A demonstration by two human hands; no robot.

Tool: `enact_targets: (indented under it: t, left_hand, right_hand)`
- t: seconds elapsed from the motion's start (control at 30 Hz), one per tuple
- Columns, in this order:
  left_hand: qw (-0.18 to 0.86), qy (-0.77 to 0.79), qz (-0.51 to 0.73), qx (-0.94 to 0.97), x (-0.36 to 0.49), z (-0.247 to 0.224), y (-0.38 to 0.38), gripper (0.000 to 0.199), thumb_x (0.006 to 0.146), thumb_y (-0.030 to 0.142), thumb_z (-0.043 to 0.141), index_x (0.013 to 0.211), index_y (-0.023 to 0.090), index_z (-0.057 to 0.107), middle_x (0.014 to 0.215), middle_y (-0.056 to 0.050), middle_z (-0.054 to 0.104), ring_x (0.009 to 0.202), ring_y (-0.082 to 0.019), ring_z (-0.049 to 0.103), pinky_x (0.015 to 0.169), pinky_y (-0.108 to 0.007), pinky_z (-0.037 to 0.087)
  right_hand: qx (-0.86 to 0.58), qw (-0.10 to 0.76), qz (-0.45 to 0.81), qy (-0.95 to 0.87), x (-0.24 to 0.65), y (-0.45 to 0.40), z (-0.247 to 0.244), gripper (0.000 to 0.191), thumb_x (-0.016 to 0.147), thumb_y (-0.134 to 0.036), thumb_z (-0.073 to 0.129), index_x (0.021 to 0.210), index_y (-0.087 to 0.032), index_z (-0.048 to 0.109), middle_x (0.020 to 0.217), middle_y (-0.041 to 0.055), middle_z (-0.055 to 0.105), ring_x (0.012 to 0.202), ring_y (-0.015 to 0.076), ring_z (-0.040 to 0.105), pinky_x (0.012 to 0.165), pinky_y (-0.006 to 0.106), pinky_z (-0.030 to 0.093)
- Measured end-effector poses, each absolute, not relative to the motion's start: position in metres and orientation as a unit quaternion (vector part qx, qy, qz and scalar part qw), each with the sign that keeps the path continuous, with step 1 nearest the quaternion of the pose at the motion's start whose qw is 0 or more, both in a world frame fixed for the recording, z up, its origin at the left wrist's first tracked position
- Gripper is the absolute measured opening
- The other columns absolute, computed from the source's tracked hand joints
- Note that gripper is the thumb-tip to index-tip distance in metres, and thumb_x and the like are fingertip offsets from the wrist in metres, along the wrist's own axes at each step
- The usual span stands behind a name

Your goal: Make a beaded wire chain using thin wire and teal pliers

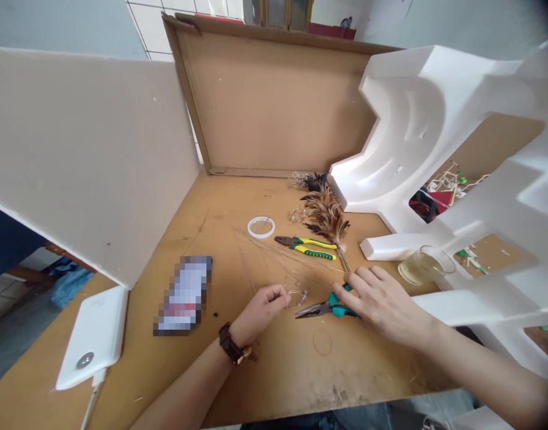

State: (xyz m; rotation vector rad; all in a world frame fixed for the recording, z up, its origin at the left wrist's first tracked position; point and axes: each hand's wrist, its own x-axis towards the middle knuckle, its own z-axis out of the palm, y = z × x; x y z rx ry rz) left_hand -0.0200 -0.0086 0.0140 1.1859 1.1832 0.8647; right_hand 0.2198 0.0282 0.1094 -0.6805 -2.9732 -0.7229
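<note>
My left hand (261, 312), wearing a dark watch on the wrist, pinches a thin wire with thumb and forefinger. A small cluster of clear beads (303, 297) hangs at the end by those fingertips. My right hand (376, 300) curls over the teal handles of the needle-nose pliers (321, 309), whose shut jaws point left toward the beads. Part of the handles is hidden under the fingers. Behind lie linesman pliers (316, 253) with yellow and green grips. A bundle of brown and black feathers (326, 216) on a stick lies beyond them.
Loose thin wires and a white ring (261, 236) lie mid-table. A blurred phone (186, 295) and a white power bank (97, 334) with cable are at left. A glass (421, 272) of liquid stands right, among white foam pieces (408, 119). A cardboard sheet (282, 101) stands behind.
</note>
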Motion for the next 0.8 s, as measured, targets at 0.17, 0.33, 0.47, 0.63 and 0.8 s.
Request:
enact_targets:
  t: [0.17, 0.33, 0.47, 0.63, 0.8]
  left_hand:
    - [0.615, 0.503, 0.371, 0.481, -0.018, 0.014, -0.01, 0.032, 0.072, 0.042, 0.055, 0.058, 0.018, 0.042, 0.047, 0.008, 0.032, 0.045, -0.007, 0.024, 0.045, -0.021, 0.017]
    - [0.621, 0.511, 0.367, 0.469, -0.017, 0.015, -0.011, 0.032, 0.072, 0.041, 0.055, 0.056, 0.018, 0.04, 0.047, 0.008, 0.032, 0.044, -0.006, 0.023, 0.045, -0.021, 0.016]
    - [0.612, 0.517, 0.364, 0.474, -0.018, 0.017, -0.01, 0.031, 0.072, 0.039, 0.054, 0.055, 0.018, 0.039, 0.047, 0.008, 0.031, 0.045, -0.006, 0.023, 0.046, -0.021, 0.017]
    - [0.611, 0.513, 0.372, 0.475, -0.02, 0.02, -0.011, 0.029, 0.072, 0.037, 0.053, 0.056, 0.018, 0.04, 0.048, 0.008, 0.031, 0.045, -0.007, 0.023, 0.046, -0.021, 0.018]
    - [0.614, 0.507, 0.366, 0.481, -0.018, 0.017, -0.011, 0.027, 0.073, 0.036, 0.051, 0.057, 0.018, 0.04, 0.047, 0.008, 0.03, 0.045, -0.006, 0.023, 0.046, -0.021, 0.017]
  right_hand:
    - [-0.2, 0.012, -0.233, -0.952, 0.211, 0.025, 0.103, 0.028, 0.082, -0.013, 0.047, 0.109, -0.017, 0.053, 0.08, 0.0075, 0.055, 0.072, 0.019, 0.043, 0.063, 0.031, 0.026]
    - [-0.193, -0.003, -0.247, -0.95, 0.208, 0.028, 0.103, 0.028, 0.083, -0.014, 0.046, 0.11, -0.018, 0.052, 0.079, 0.0069, 0.054, 0.071, 0.0194, 0.043, 0.062, 0.032, 0.025]
    - [-0.192, -0.013, -0.253, -0.948, 0.207, 0.028, 0.103, 0.028, 0.084, -0.015, 0.046, 0.111, -0.018, 0.051, 0.08, 0.0067, 0.054, 0.071, 0.0195, 0.043, 0.062, 0.032, 0.025]
    - [-0.19, -0.014, -0.251, -0.949, 0.208, 0.027, 0.104, 0.029, 0.084, -0.015, 0.046, 0.112, -0.018, 0.05, 0.081, 0.0071, 0.054, 0.072, 0.0191, 0.042, 0.063, 0.032, 0.025]
    - [-0.188, -0.017, -0.255, -0.948, 0.207, 0.025, 0.104, 0.029, 0.083, -0.015, 0.046, 0.112, -0.017, 0.05, 0.079, 0.0063, 0.053, 0.071, 0.0192, 0.043, 0.062, 0.032, 0.025]
